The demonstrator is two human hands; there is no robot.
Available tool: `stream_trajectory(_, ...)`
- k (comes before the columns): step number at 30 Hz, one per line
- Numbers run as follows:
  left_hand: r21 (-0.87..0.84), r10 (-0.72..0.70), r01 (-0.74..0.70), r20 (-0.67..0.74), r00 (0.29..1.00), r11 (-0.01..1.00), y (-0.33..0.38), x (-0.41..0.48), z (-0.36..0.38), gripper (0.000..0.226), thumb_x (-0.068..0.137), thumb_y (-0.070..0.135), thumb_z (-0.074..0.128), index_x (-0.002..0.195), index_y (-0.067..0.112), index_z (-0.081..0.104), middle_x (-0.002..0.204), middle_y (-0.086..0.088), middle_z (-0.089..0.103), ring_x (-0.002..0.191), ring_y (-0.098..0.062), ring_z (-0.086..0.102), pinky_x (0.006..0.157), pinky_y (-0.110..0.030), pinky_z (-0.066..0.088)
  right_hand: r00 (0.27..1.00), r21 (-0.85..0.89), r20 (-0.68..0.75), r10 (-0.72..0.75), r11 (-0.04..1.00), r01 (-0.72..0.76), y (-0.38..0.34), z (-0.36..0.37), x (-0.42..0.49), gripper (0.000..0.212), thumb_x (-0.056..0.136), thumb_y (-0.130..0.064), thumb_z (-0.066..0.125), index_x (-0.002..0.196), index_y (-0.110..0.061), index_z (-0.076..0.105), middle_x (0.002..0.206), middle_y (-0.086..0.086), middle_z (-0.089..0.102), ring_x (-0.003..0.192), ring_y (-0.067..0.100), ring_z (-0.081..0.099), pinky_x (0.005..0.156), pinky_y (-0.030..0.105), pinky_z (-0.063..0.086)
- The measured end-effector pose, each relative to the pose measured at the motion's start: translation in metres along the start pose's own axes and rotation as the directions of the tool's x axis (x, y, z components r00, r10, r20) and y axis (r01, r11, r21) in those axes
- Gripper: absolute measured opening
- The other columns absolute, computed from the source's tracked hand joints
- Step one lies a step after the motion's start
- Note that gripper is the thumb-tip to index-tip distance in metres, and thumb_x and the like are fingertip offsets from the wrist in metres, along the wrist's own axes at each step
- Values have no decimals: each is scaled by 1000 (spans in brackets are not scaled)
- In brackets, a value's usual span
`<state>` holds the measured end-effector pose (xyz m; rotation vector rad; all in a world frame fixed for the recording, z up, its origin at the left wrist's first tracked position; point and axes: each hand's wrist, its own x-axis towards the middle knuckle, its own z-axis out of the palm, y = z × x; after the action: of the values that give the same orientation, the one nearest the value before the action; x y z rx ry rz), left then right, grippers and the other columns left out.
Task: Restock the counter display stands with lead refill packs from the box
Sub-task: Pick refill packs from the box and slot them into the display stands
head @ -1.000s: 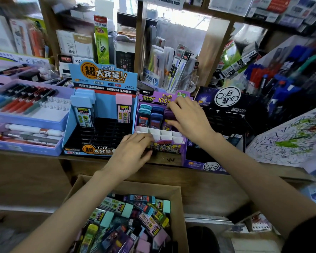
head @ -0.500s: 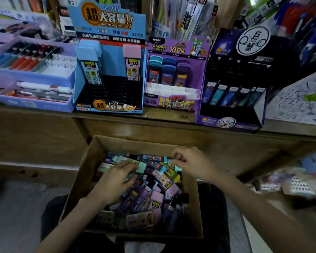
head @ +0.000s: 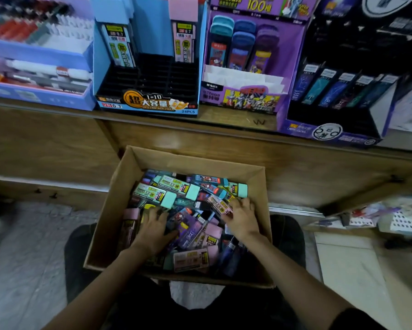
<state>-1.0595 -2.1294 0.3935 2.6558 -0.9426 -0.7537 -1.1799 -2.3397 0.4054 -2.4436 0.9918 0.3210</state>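
- While both hands are down in the box, the lead refill packs lie in a loose heap under and between them.
- The left hand rests palm down on the heap with its fingers spread and almost straight; it seems to grip nothing.
- The right hand bends its fingers over the heap; I cannot tell if it pinches a pack.
- Two mint-capped packs lie just beyond the left fingertips, long axis crosswise, caps to the right. The left hand is nearer to them.
- The packs are narrow, flat cases with printed labels and coloured caps.
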Motion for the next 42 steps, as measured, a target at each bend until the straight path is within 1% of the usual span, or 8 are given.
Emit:
stream_trajectory(12,-80,-100,103,32,994,991,24,1,4,91,62,59,76,128,10,39,127,-16,39,122,-33,34,99,-40,33,999,-23,44,-2,1000,3,-3,19,-17,63,78,-44,70,122,-11,38,130,13,39,119,28,42,90,35,42)
stream_trajectory(19,-318,-164,197,128,978,927,29,4,12,74,68,36,81,123,3,46,122,-19,46,109,-35,52,88,-36,43,999,-30,40,13,999,-12,-4,18,-17,66,76,-42,73,121,-10,37,127,12,42,115,27,46,85,33,43)
stream_trajectory(25,-567,-97,146,115,989,811,21,0,6,34,72,14,80,98,6,60,86,-7,61,81,-15,53,61,-9,36,998,120,57,-12,993,5,0,8,-15,46,81,-17,69,113,-12,36,113,13,58,95,30,61,71,37,52)
stream_trajectory(27,-608,-50,113,120,991,786,17,0,3,23,74,5,77,85,1,58,80,-16,58,81,-15,50,68,-17,38,998,218,66,-17,976,2,1,3,-16,46,79,-15,72,111,-14,40,107,9,64,92,26,63,74,39,54)
stream_trajectory(32,-541,-9,49,76,997,840,11,-3,-11,18,75,8,75,84,9,60,77,1,63,75,-15,58,65,-23,38,999,381,27,-40,924,27,7,-17,-18,44,82,-6,68,123,-15,55,118,7,64,101,18,61,82,28,51)
stream_trajectory(35,-641,-6,51,72,997,766,10,-4,-19,12,74,4,75,74,6,63,64,2,66,58,-8,60,58,-21,44,997,433,24,-72,900,54,9,-38,-19,46,82,-2,66,124,-18,58,120,2,62,105,16,60,86,28,51)
stream_trajectory(38,-748,-64,49,9,998,662,17,-1,-30,13,75,-2,73,75,4,61,61,0,67,55,-8,60,55,-16,47,994,555,28,-107,828,74,5,-61,-24,40,80,-2,69,110,-24,55,105,5,66,91,19,64,72,32,55)
stream_trajectory(42,-878,-23,1,-11,1000,479,38,2,-45,15,81,-1,68,81,11,59,65,0,69,60,-13,64,60,-22,51,984,695,-7,-179,707,134,-10,-86,-32,29,79,-2,70,90,-25,56,89,1,70,77,6,64,66,16,48)
